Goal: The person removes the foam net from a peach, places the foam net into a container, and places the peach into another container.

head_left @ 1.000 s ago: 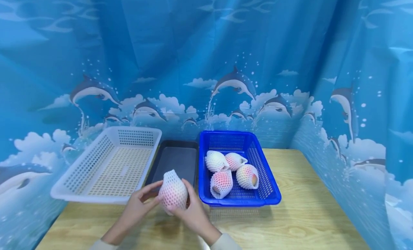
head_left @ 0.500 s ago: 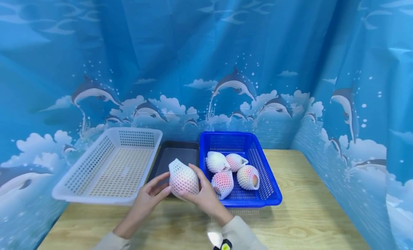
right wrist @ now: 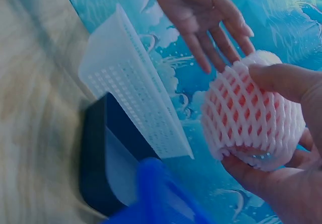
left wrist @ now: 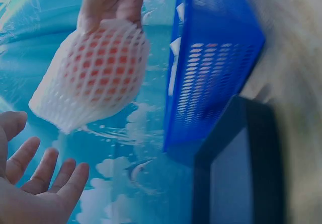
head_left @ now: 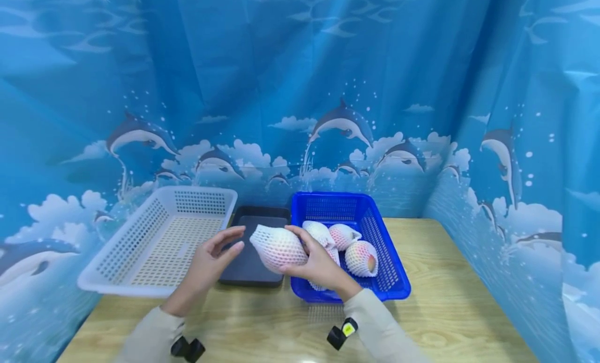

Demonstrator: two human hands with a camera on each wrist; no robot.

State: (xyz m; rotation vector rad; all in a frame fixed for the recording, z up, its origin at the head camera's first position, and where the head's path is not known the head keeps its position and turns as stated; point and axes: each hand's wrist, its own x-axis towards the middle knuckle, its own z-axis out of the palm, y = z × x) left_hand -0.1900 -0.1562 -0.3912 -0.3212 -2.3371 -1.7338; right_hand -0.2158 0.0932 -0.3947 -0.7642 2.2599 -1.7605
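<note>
My right hand (head_left: 321, 264) grips a round reddish fruit (head_left: 281, 250) wrapped in a white foam net, thumb on one side and fingers on the other. It is held up in the air above the dark tray and the near left edge of the blue basket. The net's narrow end points left, toward my left hand (head_left: 208, 259). That hand is apart from the fruit, its fingers spread and loosely bent. In the left wrist view, a gap shows between the left fingertips (left wrist: 48, 158) and the net (left wrist: 100, 73). The right thumb presses the netting (right wrist: 251, 118) in the right wrist view.
The blue basket (head_left: 397, 287) on the right contains several netted fruits (head_left: 361, 259). A dark shallow tray (head_left: 250, 266) lies between it and the white perforated basket (head_left: 131, 290) on the left. Wooden tabletop (head_left: 445, 305) extends in front and to the right. A dolphin-printed curtain (head_left: 300, 92) hangs behind.
The netted fruit has moved up and right, and its narrow end has tipped over to the left. My left hand has let go of it; my right hand keeps holding it.
</note>
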